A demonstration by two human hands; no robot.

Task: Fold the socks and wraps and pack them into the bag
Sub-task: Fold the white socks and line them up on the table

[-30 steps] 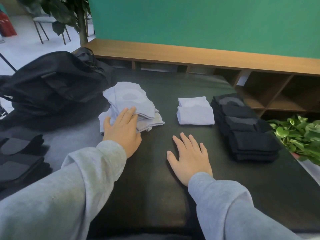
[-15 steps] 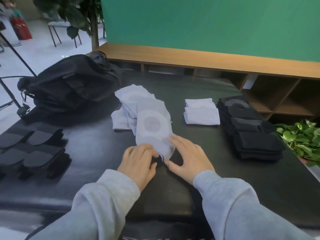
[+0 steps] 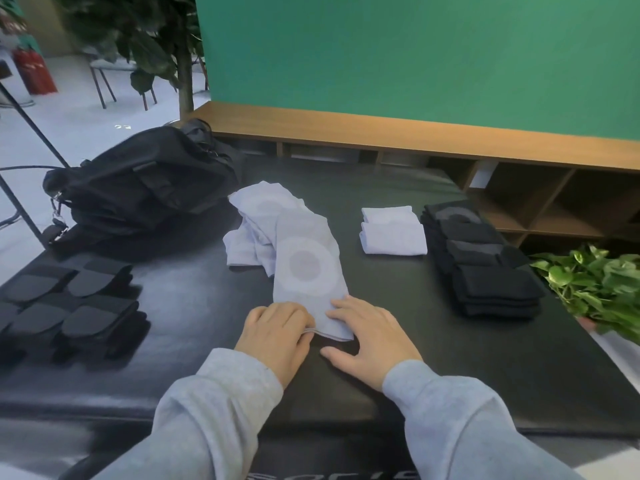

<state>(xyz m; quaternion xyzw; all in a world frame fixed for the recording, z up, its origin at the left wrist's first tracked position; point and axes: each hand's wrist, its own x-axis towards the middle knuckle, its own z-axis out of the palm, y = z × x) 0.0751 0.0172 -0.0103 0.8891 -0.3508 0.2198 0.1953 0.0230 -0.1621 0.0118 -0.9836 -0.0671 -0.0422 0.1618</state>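
Note:
A pale lilac wrap (image 3: 306, 268) with a grey circle lies stretched toward me on the black table (image 3: 502, 358). My left hand (image 3: 277, 336) pinches its near left edge with curled fingers. My right hand (image 3: 370, 336) lies flat with fingertips pressing the near right corner. More lilac wraps (image 3: 249, 237) sit heaped behind it. Two folded white pieces (image 3: 393, 230) lie at centre right. A row of folded black pieces (image 3: 485, 268) sits to the right. The black bag (image 3: 138, 188) rests at the back left.
Black unfolded pieces with grey pads (image 3: 65, 306) cover the table's left side. A green potted plant (image 3: 595, 289) overhangs the right edge. A wooden shelf unit (image 3: 519, 188) stands behind the table under a green wall. A tripod leg (image 3: 31, 126) stands at far left.
One lilac wrap has been pulled off the heap toward me and laid out. Both hands came together at its near end, the right one moving from the bare table onto the cloth.

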